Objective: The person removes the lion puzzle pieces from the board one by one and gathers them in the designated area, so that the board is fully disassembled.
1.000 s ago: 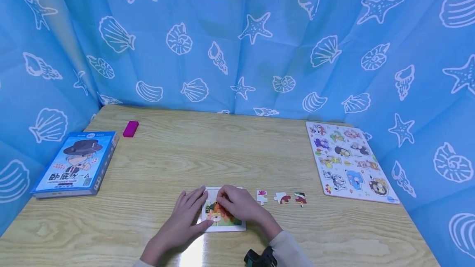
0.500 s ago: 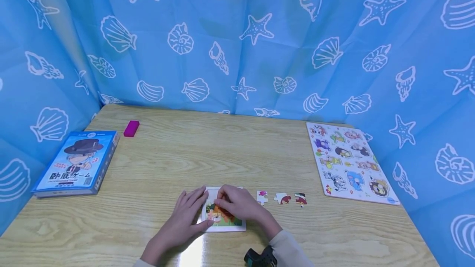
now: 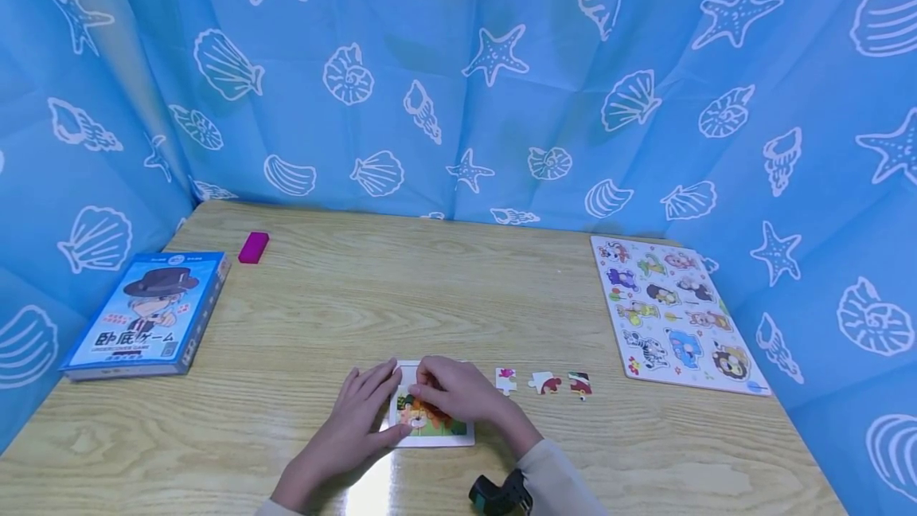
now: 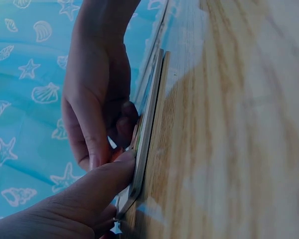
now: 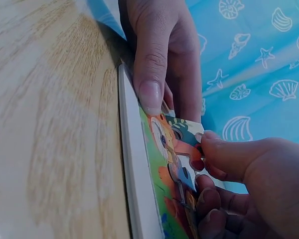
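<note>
Low in the middle of the head view lies a white-framed jigsaw puzzle board [image 3: 458,442] with an orange animal on green. My left hand [image 3: 361,424] rests along its left side, fingers straight. In the right wrist view its thumb [image 5: 152,94] presses on the picture's near corner. My right hand [image 3: 462,392] is over the board's upper part and pinches a puzzle piece [image 5: 188,130] between thumb and fingers. That piece, green and orange, is tilted up from the picture in the right wrist view. The right hand hides part of the board in the head view.
Right of the board lie three loose puzzle pieces, a pink-marked one [image 3: 505,380], a white and brown one [image 3: 545,382] and a dark one [image 3: 579,383]. An animal puzzle board [image 3: 677,317] is far right. A blue game box [image 3: 146,317] and a magenta block [image 3: 254,248] are left.
My right hand has shifted slightly left over the board, its fingertips nearer the left hand. The left hand and the loose pieces have stayed in place.
</note>
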The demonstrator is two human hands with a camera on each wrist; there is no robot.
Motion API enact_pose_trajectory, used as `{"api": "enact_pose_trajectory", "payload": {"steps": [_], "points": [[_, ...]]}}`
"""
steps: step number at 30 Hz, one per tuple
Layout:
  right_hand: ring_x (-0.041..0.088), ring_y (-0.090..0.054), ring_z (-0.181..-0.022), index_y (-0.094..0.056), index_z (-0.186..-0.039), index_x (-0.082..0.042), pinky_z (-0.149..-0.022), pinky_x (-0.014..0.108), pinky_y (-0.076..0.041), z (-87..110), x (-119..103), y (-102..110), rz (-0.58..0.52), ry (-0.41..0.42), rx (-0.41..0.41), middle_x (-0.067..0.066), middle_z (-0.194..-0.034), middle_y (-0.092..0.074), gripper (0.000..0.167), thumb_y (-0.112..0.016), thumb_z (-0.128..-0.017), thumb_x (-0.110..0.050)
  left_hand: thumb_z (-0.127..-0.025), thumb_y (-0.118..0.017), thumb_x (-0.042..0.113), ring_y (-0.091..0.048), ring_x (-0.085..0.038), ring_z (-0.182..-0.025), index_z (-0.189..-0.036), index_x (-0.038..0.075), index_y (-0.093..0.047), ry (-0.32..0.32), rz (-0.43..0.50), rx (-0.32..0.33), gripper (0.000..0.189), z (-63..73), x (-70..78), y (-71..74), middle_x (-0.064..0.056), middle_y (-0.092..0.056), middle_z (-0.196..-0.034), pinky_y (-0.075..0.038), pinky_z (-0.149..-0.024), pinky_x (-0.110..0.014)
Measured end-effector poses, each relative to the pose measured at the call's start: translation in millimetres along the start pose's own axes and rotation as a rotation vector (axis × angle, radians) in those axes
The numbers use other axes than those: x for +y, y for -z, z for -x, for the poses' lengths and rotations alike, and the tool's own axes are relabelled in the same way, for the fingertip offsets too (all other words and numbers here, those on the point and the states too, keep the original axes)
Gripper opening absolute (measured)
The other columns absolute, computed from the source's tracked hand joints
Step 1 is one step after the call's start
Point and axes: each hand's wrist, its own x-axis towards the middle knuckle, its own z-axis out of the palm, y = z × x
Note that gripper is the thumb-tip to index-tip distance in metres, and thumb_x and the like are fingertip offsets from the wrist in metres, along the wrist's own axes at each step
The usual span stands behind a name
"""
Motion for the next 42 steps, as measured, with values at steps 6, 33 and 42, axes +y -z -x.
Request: {"api": "enact_pose_trajectory", "payload": {"steps": [6,33,42], "points": [[0.004,-0.042,-0.058,-0.05,-0.084,-0.019,-0.052,0.019,-0.034,-0.8,-2,2,0.041,0.004,-0.015,-0.009,-0.07,-0.045,0.018,-0.053,-0.098,-0.029,-0.088,-0.065,0.041,-0.021,-0.033,-0.138,-0.141,-0.005,-0.038,-0.01,-0.004,0.003,0.075,-0.7,0.5,0.0,-0.015,-0.025,-0.152,-0.002,-0.111,-0.054],[0.007,-0.044,-0.057,-0.054,-0.082,-0.018,-0.054,0.023,-0.035,-12.6,-1,3,0.015,-0.063,-0.041,-0.009,-0.065,-0.048,0.016,-0.056,-0.096,-0.025,-0.088,-0.065,0.039,-0.023,-0.038,-0.136,-0.14,-0.006,-0.039,-0.013,-0.015,-0.009,0.074,-2.9,2.7,3.6,-0.019,-0.028,-0.15,-0.003,-0.11,-0.059],[0.006,-0.042,-0.059,-0.053,-0.086,-0.02,-0.054,0.021,-0.033,-8.6,0,2,0.037,-0.029,-0.045,-0.009,-0.068,-0.045,0.014,-0.052,-0.098,-0.027,-0.087,-0.067,0.037,-0.024,-0.04,-0.135,-0.14,-0.006,-0.04,-0.013,-0.018,-0.011,0.073,-2.9,3.1,4.4,-0.02,-0.029,-0.149,-0.004,-0.11,-0.058]]}}
